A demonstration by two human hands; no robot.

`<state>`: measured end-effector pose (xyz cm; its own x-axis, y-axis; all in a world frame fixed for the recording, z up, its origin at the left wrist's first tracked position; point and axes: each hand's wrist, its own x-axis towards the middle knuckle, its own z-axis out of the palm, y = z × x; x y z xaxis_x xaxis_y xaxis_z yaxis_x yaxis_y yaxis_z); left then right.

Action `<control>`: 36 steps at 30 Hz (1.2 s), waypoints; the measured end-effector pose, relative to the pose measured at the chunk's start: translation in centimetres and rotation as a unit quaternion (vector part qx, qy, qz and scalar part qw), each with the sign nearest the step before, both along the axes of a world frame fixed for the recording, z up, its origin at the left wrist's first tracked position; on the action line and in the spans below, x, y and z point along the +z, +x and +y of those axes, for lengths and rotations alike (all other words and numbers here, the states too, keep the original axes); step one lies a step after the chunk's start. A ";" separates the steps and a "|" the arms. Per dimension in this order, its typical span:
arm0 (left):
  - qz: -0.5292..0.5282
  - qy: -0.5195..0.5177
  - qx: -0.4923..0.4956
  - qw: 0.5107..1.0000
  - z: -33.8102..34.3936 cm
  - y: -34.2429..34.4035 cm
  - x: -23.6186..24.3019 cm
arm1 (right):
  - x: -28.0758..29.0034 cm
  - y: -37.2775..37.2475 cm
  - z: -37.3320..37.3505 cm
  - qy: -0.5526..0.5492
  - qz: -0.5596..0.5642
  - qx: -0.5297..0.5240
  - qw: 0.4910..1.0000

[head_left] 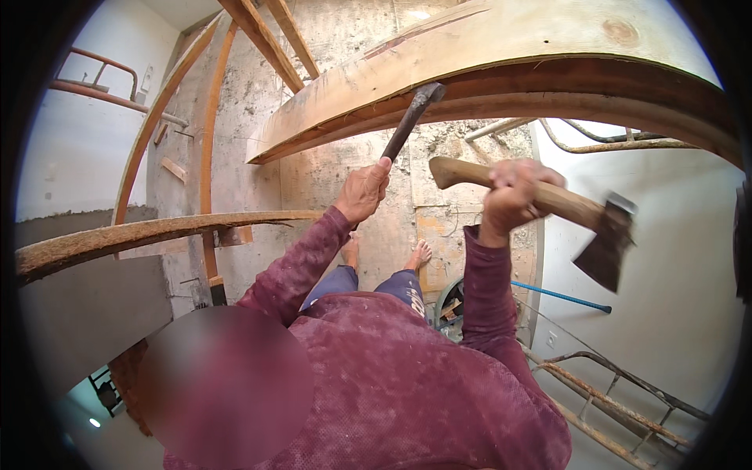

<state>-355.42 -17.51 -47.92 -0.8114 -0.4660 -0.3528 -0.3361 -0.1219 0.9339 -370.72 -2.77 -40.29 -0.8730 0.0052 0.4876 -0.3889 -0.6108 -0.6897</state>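
My left hand (365, 191) is closed around a dark bar (405, 128) with a bent grey metal end. That end meets the lower edge of a long plywood-faced wooden form (470, 59), which curves across the top of the view. My right hand (517, 197) grips the wooden handle of a hatchet (564, 205), near its middle. The hatchet lies to the right of the bar, apart from it, its dark head (609, 241) out to the right and blurred slightly. A darker wooden rail (580, 106) runs under the plywood face.
Curved timber strips (149, 233) and upright boards (208, 133) stand at my left. Rusty metal scaffold frames (619, 411) lean by the white wall (666, 227). A blue rod (564, 296) and a round bucket (449, 308) are at lower right. My bare feet stand on the stained floor (376, 227).
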 end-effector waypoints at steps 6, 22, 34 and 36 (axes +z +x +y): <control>-0.021 -0.046 -0.011 0.999 -1.5 0.4 -1.1 | -7.3 0.6 -0.9 0.489 -0.059 0.039 0.870; 0.001 0.273 0.040 0.961 1.8 0.9 1.6 | -3.3 1.7 0.7 0.278 -0.066 0.059 0.957; -0.025 -0.113 -0.021 0.993 -3.8 1.1 -3.6 | -7.8 3.3 -0.8 0.392 -0.014 0.013 0.920; -0.022 -0.156 -0.053 0.986 -4.2 1.0 -3.9 | -6.3 3.5 -0.3 0.280 -0.056 0.012 0.958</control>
<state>-354.45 -21.69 -51.79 -0.8481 -0.4718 -0.2412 -0.3727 0.2076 0.9044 -367.23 -3.06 -46.57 -0.9164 -0.2514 0.3115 -0.2837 -0.1408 -0.9485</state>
